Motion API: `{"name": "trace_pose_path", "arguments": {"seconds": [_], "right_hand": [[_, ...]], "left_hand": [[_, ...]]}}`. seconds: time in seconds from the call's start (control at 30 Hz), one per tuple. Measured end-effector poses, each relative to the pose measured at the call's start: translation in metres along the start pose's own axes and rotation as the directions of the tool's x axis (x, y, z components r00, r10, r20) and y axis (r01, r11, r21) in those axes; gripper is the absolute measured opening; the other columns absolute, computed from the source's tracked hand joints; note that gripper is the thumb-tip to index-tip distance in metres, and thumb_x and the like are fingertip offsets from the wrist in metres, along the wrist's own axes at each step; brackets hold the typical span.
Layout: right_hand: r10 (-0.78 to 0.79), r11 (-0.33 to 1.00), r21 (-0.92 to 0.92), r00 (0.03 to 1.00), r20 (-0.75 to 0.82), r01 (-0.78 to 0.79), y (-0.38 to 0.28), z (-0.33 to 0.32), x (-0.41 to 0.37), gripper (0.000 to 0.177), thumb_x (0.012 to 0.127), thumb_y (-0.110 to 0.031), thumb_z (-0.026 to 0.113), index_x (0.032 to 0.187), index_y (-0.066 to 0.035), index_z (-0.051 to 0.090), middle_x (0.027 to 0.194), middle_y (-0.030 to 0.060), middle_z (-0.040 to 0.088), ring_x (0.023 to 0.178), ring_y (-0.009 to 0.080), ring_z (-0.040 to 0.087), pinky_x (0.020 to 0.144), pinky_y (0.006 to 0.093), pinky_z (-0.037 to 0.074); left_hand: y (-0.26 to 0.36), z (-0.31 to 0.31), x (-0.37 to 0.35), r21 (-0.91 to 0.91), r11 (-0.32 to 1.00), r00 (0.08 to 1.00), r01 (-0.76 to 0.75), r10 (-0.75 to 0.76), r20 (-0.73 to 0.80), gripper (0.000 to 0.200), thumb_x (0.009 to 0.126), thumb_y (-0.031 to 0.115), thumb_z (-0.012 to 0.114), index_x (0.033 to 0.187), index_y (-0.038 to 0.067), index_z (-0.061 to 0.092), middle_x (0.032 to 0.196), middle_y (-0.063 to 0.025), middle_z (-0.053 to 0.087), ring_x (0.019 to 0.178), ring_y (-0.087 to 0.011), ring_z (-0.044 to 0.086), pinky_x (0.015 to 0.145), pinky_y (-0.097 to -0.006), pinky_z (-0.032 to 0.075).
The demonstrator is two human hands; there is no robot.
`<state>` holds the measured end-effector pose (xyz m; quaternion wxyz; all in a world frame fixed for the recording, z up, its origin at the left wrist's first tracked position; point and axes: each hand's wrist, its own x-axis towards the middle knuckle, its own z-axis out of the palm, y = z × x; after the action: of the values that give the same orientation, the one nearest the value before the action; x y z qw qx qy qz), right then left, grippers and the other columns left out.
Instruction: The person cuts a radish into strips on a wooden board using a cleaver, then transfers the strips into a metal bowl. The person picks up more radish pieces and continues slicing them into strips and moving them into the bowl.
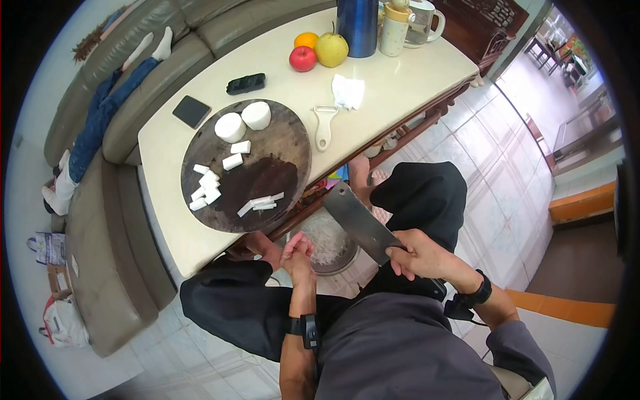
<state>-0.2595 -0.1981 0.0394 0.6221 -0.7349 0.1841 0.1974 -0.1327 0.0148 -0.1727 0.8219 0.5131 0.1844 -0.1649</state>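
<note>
My right hand [420, 255] is wrapped round the handle end of a dark cleaver [360, 223], its wide blade pointing up and left over my lap, clear of the table. My left hand [298, 256] hovers above a basin [327, 245] between my legs, fingers curled in and no object showing in them. Beyond it on the table lies a round dark wooden chopping board [200, 157], partly wet. Two thick white radish-like rounds [230, 127] stand at its far side. White chunks [208, 181] and thin white strips [261, 203] lie nearer to me.
On the cream table [170, 230] are a white peeler [324, 127], crumpled tissue [348, 91], phone [191, 111], black case [246, 83], red apple [303, 59], pear [331, 50], orange [306, 40] and blue flask [357, 27]. Another person's legs [100, 120] rest on the sofa [120, 267].
</note>
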Motion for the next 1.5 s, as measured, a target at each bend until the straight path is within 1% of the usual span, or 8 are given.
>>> {"name": "trace_pose_path", "arguments": {"seconds": [0.2, 0.3, 0.37, 0.67, 0.97, 1.17, 1.4, 1.5], "right_hand": [[-0.006, 1.000, -0.020, 1.000, -0.005, 0.006, -0.008, -0.002, 0.001, 0.019, 0.093, -0.012, 0.048, 0.083, 0.003, 0.052, 0.062, 0.0050, 0.058, 0.046, 0.0114, 0.053, 0.045, 0.0269, 0.042], [-0.012, 1.000, -0.026, 1.000, -0.005, 0.012, -0.017, -0.002, 0.004, 0.019, 0.094, -0.012, 0.049, 0.083, 0.003, 0.052, 0.062, 0.0036, 0.057, 0.046, 0.0096, 0.053, 0.046, 0.0263, 0.043], [-0.022, 0.998, -0.066, 1.000, -0.011, 0.021, -0.032, -0.001, 0.005, 0.018, 0.093, -0.012, 0.050, 0.083, 0.003, 0.052, 0.061, 0.0067, 0.056, 0.046, 0.0135, 0.053, 0.046, 0.0288, 0.043], [-0.382, 0.854, -0.390, 0.924, -0.017, 0.345, -0.072, -0.004, 0.034, 0.015, 0.087, -0.008, 0.056, 0.082, 0.006, 0.052, 0.058, 0.0232, 0.049, 0.054, 0.0403, 0.050, 0.051, 0.0440, 0.039], [-0.388, 0.830, -0.438, 0.922, -0.006, 0.346, -0.088, -0.012, 0.059, 0.015, 0.087, -0.008, 0.057, 0.082, 0.005, 0.052, 0.057, 0.0216, 0.050, 0.055, 0.0403, 0.053, 0.052, 0.0446, 0.041], [-0.341, 0.867, -0.404, 0.939, -0.050, 0.293, -0.082, -0.012, 0.059, 0.016, 0.088, -0.009, 0.057, 0.083, 0.006, 0.052, 0.057, 0.0225, 0.049, 0.053, 0.0401, 0.051, 0.051, 0.0440, 0.039], [-0.307, 0.905, -0.339, 0.947, -0.101, 0.257, -0.072, -0.013, 0.049, 0.019, 0.088, -0.009, 0.057, 0.079, 0.007, 0.050, 0.054, 0.0214, 0.045, 0.047, 0.0361, 0.045, 0.047, 0.0416, 0.035], [-0.271, 0.924, -0.310, 0.955, -0.122, 0.223, -0.068, -0.013, 0.044, 0.020, 0.088, -0.009, 0.057, 0.079, 0.007, 0.050, 0.053, 0.0207, 0.044, 0.046, 0.0350, 0.044, 0.047, 0.0410, 0.035]], "left_hand": [[0.070, 0.035, -0.039, 0.275, 0.954, 0.990, -0.116, 0.090, 0.105, 0.018, 0.086, 0.002, 0.067, 0.104, 0.001, 0.067, 0.088, -0.0028, 0.063, 0.074, -0.0089, 0.059, 0.065, -0.0231, 0.051], [0.115, 0.053, -0.057, 0.477, 0.735, 0.875, -0.483, 0.418, 0.243, 0.013, 0.087, 0.002, 0.066, 0.099, -0.001, 0.069, 0.086, -0.0059, 0.065, 0.074, -0.0134, 0.061, 0.067, -0.0238, 0.049], [0.148, 0.064, -0.059, 0.563, 0.333, 0.599, -0.756, 0.698, 0.391, 0.012, 0.085, 0.002, 0.067, 0.097, 0.000, 0.069, 0.090, -0.0077, 0.066, 0.081, -0.0160, 0.062, 0.072, -0.0256, 0.049], [0.198, 0.052, -0.015, 0.766, -0.150, 0.580, -0.625, 0.568, 0.585, 0.026, 0.081, -0.001, 0.062, 0.107, -0.001, 0.065, 0.109, -0.0160, 0.061, 0.102, -0.0340, 0.057, 0.089, -0.0385, 0.045], [0.209, 0.056, 0.024, 0.733, -0.196, 0.604, -0.652, 0.450, 0.658, 0.008, 0.081, -0.002, 0.061, 0.088, -0.001, 0.063, 0.089, -0.0150, 0.060, 0.089, -0.0344, 0.056, 0.076, -0.0407, 0.044], [0.214, 0.085, 0.034, 0.577, -0.093, 0.535, -0.812, 0.279, 0.797, 0.009, 0.079, 0.000, 0.062, 0.087, 0.003, 0.066, 0.087, -0.0114, 0.060, 0.087, -0.0314, 0.057, 0.075, -0.0404, 0.044], [0.208, 0.094, 0.029, 0.653, 0.000, 0.598, -0.757, 0.403, 0.693, 0.020, 0.077, 0.001, 0.066, 0.096, 0.002, 0.068, 0.095, -0.0116, 0.062, 0.093, -0.0315, 0.059, 0.079, -0.0393, 0.046], [0.222, 0.087, 0.014, 0.648, 0.046, 0.635, -0.760, 0.258, 0.728, 0.021, 0.079, -0.003, 0.064, 0.100, -0.001, 0.067, 0.095, -0.0142, 0.063, 0.091, -0.0307, 0.062, 0.078, -0.0342, 0.048]]}}
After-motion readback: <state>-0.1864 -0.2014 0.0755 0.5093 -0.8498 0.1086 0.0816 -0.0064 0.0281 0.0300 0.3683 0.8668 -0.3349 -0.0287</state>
